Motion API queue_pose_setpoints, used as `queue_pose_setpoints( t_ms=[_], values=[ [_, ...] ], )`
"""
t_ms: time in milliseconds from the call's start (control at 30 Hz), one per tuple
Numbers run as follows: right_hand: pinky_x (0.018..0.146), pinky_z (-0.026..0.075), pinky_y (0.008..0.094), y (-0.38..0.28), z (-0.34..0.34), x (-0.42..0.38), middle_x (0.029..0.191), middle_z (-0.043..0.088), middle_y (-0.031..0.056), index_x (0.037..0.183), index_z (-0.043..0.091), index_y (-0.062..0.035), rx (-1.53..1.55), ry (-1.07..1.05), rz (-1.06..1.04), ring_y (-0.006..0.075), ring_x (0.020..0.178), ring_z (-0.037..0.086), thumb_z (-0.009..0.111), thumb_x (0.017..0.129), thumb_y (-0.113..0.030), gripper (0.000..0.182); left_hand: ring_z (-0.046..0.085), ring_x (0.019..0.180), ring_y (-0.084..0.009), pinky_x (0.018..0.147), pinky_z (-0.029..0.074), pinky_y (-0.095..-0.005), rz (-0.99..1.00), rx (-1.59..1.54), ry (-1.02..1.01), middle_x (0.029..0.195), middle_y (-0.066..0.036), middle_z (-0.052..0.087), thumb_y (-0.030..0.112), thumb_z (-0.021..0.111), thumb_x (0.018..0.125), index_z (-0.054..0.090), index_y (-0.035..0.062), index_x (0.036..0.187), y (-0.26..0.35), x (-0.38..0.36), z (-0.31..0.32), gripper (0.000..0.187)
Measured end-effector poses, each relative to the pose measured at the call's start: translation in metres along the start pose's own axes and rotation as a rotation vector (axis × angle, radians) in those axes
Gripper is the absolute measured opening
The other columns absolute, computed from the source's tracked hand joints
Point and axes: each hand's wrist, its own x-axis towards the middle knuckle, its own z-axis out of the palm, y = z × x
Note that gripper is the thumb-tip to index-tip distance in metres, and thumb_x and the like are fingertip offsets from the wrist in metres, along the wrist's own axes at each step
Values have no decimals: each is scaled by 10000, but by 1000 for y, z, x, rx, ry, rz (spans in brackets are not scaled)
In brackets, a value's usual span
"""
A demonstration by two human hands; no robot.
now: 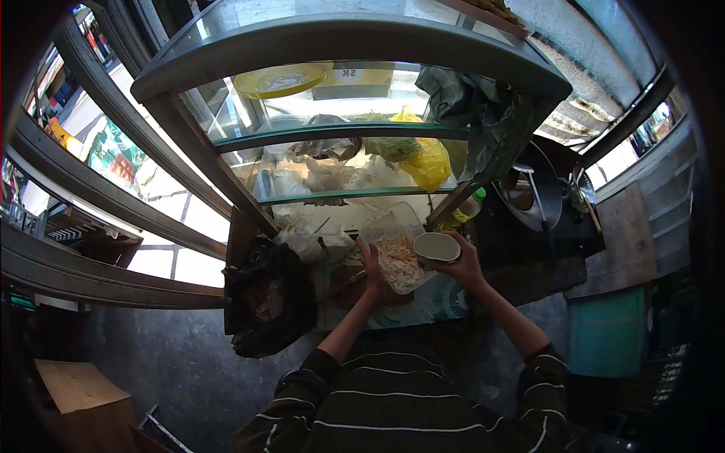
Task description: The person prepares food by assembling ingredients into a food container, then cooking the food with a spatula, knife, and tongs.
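Observation:
A clear plastic container (399, 260) with pale shredded food and orange bits in it is in front of me, above the cutting surface. My left hand (373, 273) grips its left side, with some of the fingers hidden. My right hand (462, 264) holds a small pale bowl (436, 248) by its right side, over the container's right edge. The bowl looks plain inside. A knife-like tool (352, 279) lies left of my left hand on a brown board (340, 285).
A glass display case (355, 130) rises right behind the container, holding a yellow bag (429, 162). A black plastic bag (273, 298) sits at the left, and a green-capped bottle (470, 208) at the right. Farther right stands a large pan (538, 196).

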Motion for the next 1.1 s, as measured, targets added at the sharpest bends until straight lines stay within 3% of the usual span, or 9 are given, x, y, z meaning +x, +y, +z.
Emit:
queue_pose_setpoints(
  t_ms=[200,467,800,1100],
  values=[
    [795,468,280,-6,1,-1,938,632,73,1043,547,-14,-22,-20,17,124,894,589,817,582,-176,558,304,1224,-356,879,434,-501,-81,-105,28,1391,-156,40,556,420,850,-96,224,1391,-8,1,-3,818],
    [757,480,269,-10,1,-3,894,646,81,1015,562,-23,-95,-13,-42,109,854,606,799,619,-187,490,330,1208,-358,864,447,-502,-159,-290,-125,1380,-167,75,551,427,850,-85,208,1392,-34,16,-23,821],
    [780,469,276,-12,1,-5,921,639,79,1050,550,-10,-109,-53,8,119,871,597,795,599,-175,538,343,1199,-370,849,458,-505,-242,-414,-184,1379,-169,95,548,426,851,-81,224,1391,-44,17,-29,809],
    [742,482,272,-14,-1,-4,872,651,87,1025,549,-21,-155,-45,-69,117,833,618,792,617,-189,504,364,1186,-370,848,451,-521,-296,-513,-228,1377,-162,131,555,426,847,-84,264,1384,-44,14,-28,795]
  ],
)
